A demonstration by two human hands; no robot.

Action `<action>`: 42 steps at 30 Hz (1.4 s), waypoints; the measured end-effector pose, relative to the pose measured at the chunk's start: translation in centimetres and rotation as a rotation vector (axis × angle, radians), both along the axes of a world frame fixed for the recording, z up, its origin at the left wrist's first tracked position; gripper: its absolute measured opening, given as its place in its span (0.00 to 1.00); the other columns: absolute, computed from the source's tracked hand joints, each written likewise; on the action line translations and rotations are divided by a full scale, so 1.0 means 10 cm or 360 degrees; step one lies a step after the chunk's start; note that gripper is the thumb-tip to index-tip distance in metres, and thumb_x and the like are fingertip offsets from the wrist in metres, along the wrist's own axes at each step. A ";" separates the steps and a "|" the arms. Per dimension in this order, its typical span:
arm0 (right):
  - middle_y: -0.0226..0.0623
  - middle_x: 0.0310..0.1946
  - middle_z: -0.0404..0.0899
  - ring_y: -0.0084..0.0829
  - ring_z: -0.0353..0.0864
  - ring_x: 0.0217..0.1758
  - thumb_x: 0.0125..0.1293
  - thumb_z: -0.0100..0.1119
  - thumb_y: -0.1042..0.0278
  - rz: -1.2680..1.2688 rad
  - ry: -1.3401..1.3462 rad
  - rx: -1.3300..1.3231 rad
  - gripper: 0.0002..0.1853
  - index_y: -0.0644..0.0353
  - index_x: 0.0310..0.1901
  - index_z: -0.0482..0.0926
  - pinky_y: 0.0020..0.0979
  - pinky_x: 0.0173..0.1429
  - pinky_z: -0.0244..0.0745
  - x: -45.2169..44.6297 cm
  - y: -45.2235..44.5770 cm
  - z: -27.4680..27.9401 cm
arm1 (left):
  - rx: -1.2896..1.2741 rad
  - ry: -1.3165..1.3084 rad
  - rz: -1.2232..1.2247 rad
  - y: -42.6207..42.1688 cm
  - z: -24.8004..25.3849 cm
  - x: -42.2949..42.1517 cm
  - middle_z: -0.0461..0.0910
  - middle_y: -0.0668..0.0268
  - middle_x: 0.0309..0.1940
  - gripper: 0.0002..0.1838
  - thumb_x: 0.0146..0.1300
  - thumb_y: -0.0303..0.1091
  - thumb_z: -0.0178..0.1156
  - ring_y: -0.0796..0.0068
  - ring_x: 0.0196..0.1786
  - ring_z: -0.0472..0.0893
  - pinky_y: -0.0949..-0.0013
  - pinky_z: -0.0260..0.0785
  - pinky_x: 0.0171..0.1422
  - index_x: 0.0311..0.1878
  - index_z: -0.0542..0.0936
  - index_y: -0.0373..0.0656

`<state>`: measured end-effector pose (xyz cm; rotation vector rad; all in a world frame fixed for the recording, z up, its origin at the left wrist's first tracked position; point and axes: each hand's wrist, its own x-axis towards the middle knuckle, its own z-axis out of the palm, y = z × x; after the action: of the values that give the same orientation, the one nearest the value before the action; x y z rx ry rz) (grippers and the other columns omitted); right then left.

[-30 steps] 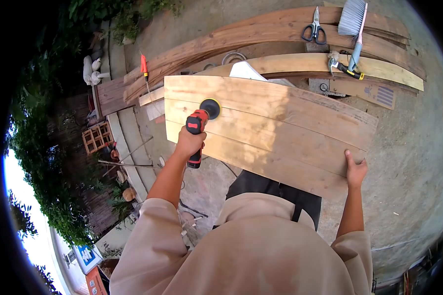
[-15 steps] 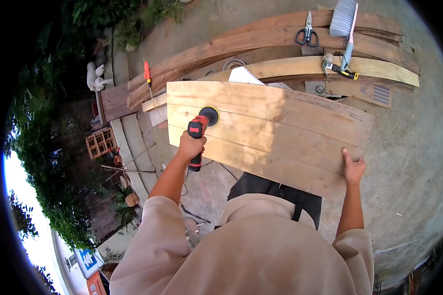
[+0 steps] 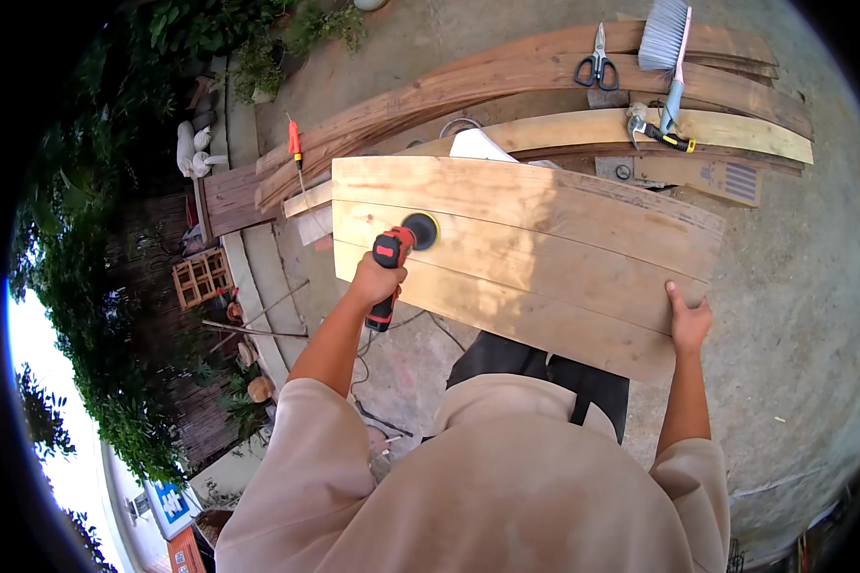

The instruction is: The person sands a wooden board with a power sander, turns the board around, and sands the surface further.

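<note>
My left hand (image 3: 376, 281) is wrapped round the grip of a red and black cordless disc sander (image 3: 389, 250). Its round, yellow-rimmed pad (image 3: 419, 232) rests on the left part of a wooden panel (image 3: 545, 258) made of several joined planks. At the panel's right end, my right hand (image 3: 690, 325) clasps the near edge, thumb on the top face and the other fingers hidden below. Sunlight falls on the left half of the panel, shade on the right.
Long boards (image 3: 535, 76) lie beyond the panel, bearing scissors (image 3: 597, 67), a bristle brush (image 3: 667, 57) and a hammer (image 3: 661, 134). An orange-handled screwdriver-like tool (image 3: 294, 141) lies at their left end. A cable (image 3: 363, 368) runs over the ground, and a wooden crate (image 3: 201, 278) stands left.
The sander in my left hand has shifted slightly right and down along the panel. My right hand keeps its hold on the edge. The whole view has moved a little.
</note>
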<state>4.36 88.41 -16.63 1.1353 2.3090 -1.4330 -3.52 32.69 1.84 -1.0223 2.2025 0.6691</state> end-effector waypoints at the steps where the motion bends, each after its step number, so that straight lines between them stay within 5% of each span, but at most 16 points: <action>1: 0.55 0.50 0.92 0.44 0.92 0.53 0.58 0.86 0.47 0.0019 -0.0035 0.0051 0.37 0.76 0.53 0.86 0.42 0.63 0.82 0.02 0.00 -0.01 | -0.0029 0.0006 -0.0037 0.02 0.00 0.03 0.85 0.58 0.24 0.06 0.57 0.26 0.68 0.68 0.24 0.87 0.60 0.81 0.31 0.36 0.82 0.35; 13: 0.61 0.50 0.91 0.50 0.92 0.54 0.55 0.85 0.37 0.0113 -0.0167 0.0203 0.45 0.79 0.54 0.85 0.45 0.64 0.82 0.01 0.04 -0.01 | 0.0094 0.0113 0.0200 0.13 -0.01 0.25 0.81 0.61 0.22 0.05 0.56 0.22 0.66 0.68 0.21 0.83 0.61 0.79 0.27 0.35 0.80 0.37; 19: 0.62 0.55 0.89 0.49 0.89 0.61 0.64 0.77 0.36 0.0013 -0.0054 0.0169 0.46 0.80 0.62 0.81 0.44 0.69 0.78 0.20 0.16 -0.31 | 0.0232 0.0137 0.0451 0.12 0.00 0.29 0.80 0.62 0.21 0.05 0.55 0.20 0.64 0.67 0.20 0.82 0.61 0.79 0.26 0.34 0.79 0.38; 30: 0.58 0.56 0.90 0.47 0.89 0.63 0.67 0.76 0.36 0.0067 -0.0163 -0.0147 0.42 0.76 0.60 0.85 0.44 0.70 0.79 0.48 0.10 -0.11 | -0.0112 0.0003 -0.0136 0.30 0.08 0.27 0.85 0.58 0.25 0.06 0.58 0.26 0.68 0.66 0.24 0.87 0.59 0.81 0.31 0.36 0.83 0.35; 33: 0.58 0.55 0.90 0.48 0.90 0.61 0.66 0.77 0.36 0.0093 -0.0256 0.0035 0.42 0.77 0.59 0.85 0.45 0.69 0.79 0.43 0.07 -0.08 | -0.0125 0.0127 0.0112 0.14 -0.09 0.35 0.86 0.57 0.26 0.06 0.58 0.26 0.68 0.66 0.25 0.87 0.59 0.82 0.32 0.36 0.83 0.35; 37: 0.61 0.54 0.90 0.51 0.90 0.60 0.65 0.77 0.35 0.0016 -0.0151 -0.0054 0.43 0.77 0.57 0.86 0.47 0.68 0.80 0.44 0.03 -0.02 | -0.0075 0.0001 -0.0095 0.21 -0.01 0.40 0.85 0.59 0.26 0.05 0.57 0.26 0.67 0.66 0.24 0.86 0.59 0.81 0.30 0.36 0.83 0.36; 40: 0.62 0.53 0.90 0.53 0.90 0.60 0.64 0.77 0.33 0.0055 -0.0264 0.0298 0.43 0.76 0.56 0.86 0.47 0.68 0.80 0.58 0.07 -0.42 | 0.0048 0.0056 0.0124 0.23 -0.05 0.40 0.84 0.60 0.25 0.05 0.56 0.25 0.67 0.67 0.23 0.85 0.59 0.80 0.29 0.35 0.82 0.36; 42: 0.63 0.53 0.90 0.53 0.90 0.61 0.63 0.78 0.33 -0.0010 -0.0156 0.0069 0.43 0.76 0.56 0.86 0.47 0.68 0.80 0.53 0.05 -0.26 | 0.0099 -0.0051 0.0096 0.25 0.01 0.39 0.84 0.59 0.25 0.04 0.57 0.24 0.66 0.67 0.23 0.85 0.60 0.80 0.29 0.36 0.82 0.37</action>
<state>9.62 88.89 -19.25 1.1979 2.2816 -1.3047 0.34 35.20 1.91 -1.0640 2.1173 0.7384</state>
